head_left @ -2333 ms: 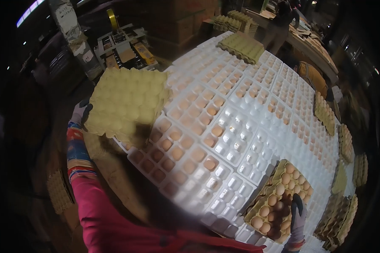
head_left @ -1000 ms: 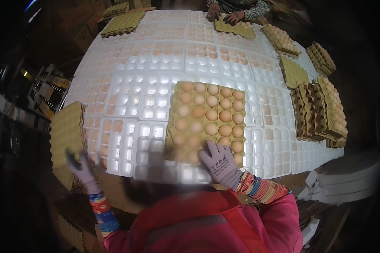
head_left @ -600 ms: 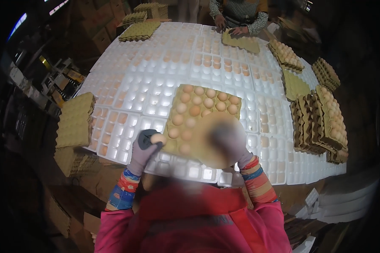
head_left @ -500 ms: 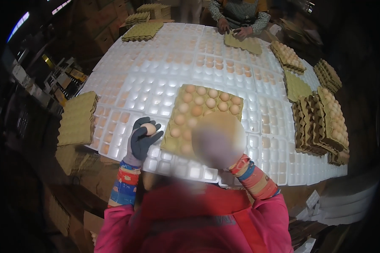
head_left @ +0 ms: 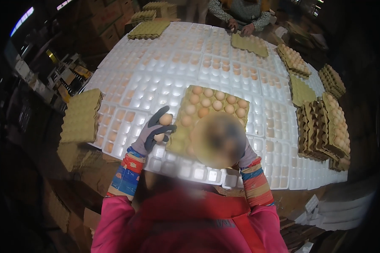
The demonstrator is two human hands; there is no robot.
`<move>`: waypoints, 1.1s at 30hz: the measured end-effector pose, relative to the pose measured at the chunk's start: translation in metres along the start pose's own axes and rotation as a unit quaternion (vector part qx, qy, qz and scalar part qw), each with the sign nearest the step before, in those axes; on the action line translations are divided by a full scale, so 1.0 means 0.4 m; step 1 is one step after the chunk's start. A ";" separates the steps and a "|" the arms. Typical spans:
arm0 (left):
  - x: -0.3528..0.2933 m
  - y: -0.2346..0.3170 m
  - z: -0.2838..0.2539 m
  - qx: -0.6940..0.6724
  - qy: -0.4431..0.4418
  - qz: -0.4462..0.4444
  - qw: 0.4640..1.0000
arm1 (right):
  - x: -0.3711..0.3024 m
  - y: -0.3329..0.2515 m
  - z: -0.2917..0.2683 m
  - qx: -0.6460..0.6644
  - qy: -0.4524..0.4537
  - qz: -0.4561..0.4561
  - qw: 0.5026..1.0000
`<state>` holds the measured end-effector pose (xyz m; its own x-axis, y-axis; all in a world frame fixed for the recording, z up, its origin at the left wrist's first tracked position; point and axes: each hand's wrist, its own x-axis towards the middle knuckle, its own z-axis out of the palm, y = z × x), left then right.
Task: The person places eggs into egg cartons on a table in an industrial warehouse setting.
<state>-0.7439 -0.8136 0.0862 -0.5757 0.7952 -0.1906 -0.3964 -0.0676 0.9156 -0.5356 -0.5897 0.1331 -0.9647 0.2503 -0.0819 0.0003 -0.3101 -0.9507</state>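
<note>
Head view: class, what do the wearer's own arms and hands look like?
The left hand wears a lilac-grey glove with a dark grey finger coating. The right hand is mostly blurred, lilac-grey near the wrist. Patterned arm covers banded in red, blue and tan follow on both sides, the left with small pale lettering, then bright pink sleeves.

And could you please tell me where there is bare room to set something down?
Empty white cells lie beyond the left hand, left of the egg tray, and in a strip between that tray and the red garment. Stacked trays crowd the right edge; another tray pile crowds the left.
</note>
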 end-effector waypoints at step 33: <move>0.259 0.087 -0.576 0.686 0.123 -0.034 0.716 | 0.714 0.399 0.506 -0.611 0.142 0.017 0.779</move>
<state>-0.9821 -0.8722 0.0169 -0.7646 0.6260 -0.1533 0.5487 0.7571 0.3547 -0.8645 -0.7535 0.0184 -0.8620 0.5067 -0.0113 0.4415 0.7398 -0.5077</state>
